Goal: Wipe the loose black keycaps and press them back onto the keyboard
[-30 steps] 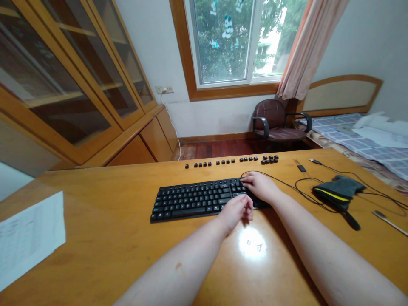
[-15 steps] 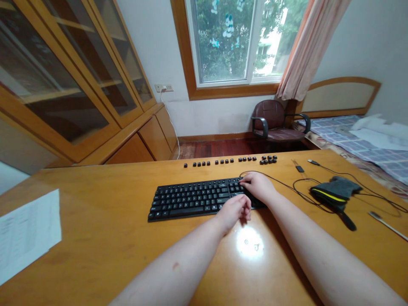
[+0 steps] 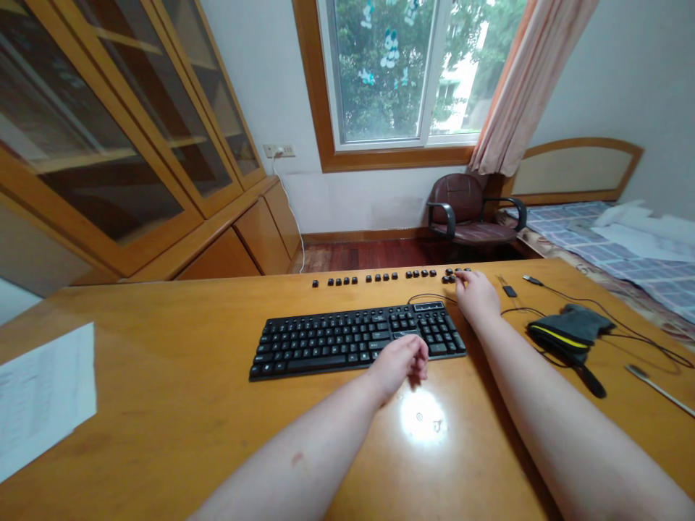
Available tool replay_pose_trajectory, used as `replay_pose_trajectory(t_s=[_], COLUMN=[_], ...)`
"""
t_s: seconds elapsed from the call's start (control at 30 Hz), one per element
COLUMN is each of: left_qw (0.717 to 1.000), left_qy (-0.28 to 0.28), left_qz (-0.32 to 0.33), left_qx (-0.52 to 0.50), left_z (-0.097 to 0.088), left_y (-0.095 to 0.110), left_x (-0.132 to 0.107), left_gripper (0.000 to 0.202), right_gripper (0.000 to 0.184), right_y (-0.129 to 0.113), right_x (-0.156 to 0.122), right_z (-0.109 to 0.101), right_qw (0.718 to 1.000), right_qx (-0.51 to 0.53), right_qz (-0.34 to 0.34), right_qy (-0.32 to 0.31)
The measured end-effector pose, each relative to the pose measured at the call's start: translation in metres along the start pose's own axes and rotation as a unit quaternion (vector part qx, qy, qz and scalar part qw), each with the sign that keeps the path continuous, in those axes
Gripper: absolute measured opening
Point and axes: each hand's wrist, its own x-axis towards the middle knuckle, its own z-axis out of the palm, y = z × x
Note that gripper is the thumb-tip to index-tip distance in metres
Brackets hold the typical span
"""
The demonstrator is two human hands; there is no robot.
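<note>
Table (image 3: pixel 179 376): its wooden top is crossed from the near edge by both forearms.
Keyboard (image 3: pixel 315 344): it is laid flat, black, nearer the table's far edge than its near one, well in from the left and right edges.
Paper (image 3: pixel 48 398): it is laid at the table's left edge.
Left hand (image 3: pixel 400 360): it is held loosely curled over the keyboard's near side; whether anything is gripped cannot be told.
Right hand (image 3: pixel 479 298): it is placed near the far right corner, thumb and finger drawn close together at the last cluster of keys; whether one is gripped cannot be told.
Pouch (image 3: pixel 570 325): it is set toward the right edge, grey with a yellow stripe, among thin cables.
Brush (image 3: pixel 637 372): it is placed nearer that edge.
Loose keys (image 3: pixel 339 281): they are lined up in groups along the far edge.
Risk: a key could be knocked off the far edge by a brushing finger, or its order lost if groups were nudged together; the cluster is judged likeliest to be disturbed.
Writing: marks on the keys and print on the paper are too small to be read; no brand can be made out.
</note>
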Motion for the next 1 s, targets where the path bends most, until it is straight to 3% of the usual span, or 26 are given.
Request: replay_pose_trajectory(t_s=[0.27,0.67,0.77,0.9,1.0], left_qw=[1.000,1.000,1.000,1.000,1.000], left_qy=[0.010,0.001,-0.003,0.001,0.009], left_qz=[-0.009,-0.002,0.003,0.008,0.021], left_qx=[0.010,0.006,0.004,-0.012,-0.012], left_z=[0.002,0.002,0.002,0.004,0.006], left_y=[0.003,0.003,0.004,0.005,0.005], left_x=[-0.002,-0.002,-0.002,-0.003,-0.004], left_gripper=[0.039,0.036,0.035,0.032,0.031], right_gripper=[0.033,0.027,0.023,0.022,0.019], right_y=[0.019,0.022,0.015,-0.016,-0.048], right_x=[0.022,0.025,0.020,-0.012,-0.056], right_z=[0.028,0.033,0.021,-0.018,-0.046], right_qw=[0.992,0.989,0.994,0.978,0.956], right_qx=[-0.098,-0.087,-0.024,0.138,0.239], right_qz=[-0.054,-0.095,-0.105,-0.138,-0.160], right_qy=[-0.054,-0.067,-0.033,0.074,0.051])
